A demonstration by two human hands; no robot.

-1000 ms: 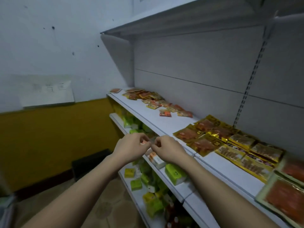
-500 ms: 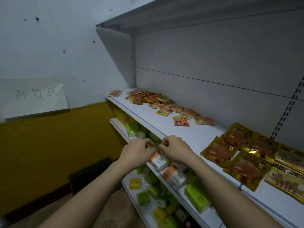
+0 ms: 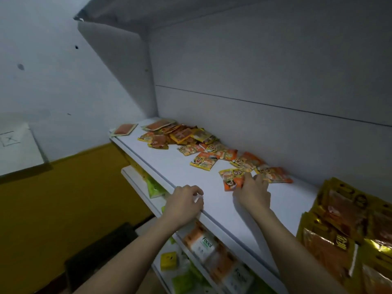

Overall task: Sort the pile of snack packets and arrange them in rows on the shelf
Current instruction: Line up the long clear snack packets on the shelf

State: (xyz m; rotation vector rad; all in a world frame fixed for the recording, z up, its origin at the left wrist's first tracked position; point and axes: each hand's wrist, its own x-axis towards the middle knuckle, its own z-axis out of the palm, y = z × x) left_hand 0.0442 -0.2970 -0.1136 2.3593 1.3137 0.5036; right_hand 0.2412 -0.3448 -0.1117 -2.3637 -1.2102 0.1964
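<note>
Reaching into the middle of the frame, the right hand [image 3: 252,193] lays its fingers on a small orange-and-yellow plastic snack packet [image 3: 232,179] lying flat on the white metal shelf [image 3: 212,192], thumb and fingertips closing on its near edge, likely to lift it out for sorting. Lower and left of centre, the left hand [image 3: 184,203] rests on the shelf's front lip with fingers loosely curled; something pale shows by the knuckles, but I cannot tell whether it holds anything. It probably steadies the body.

Counting is rough: the loose trail of small orange packets [image 3: 203,149] running toward upper centre holds perhaps a dozen or more, overlapping. One flat reddish packet [image 3: 125,129] lies apart at the far corner. Several large gold foil packets [image 3: 339,230], at least four, overlap at lower right.
</note>
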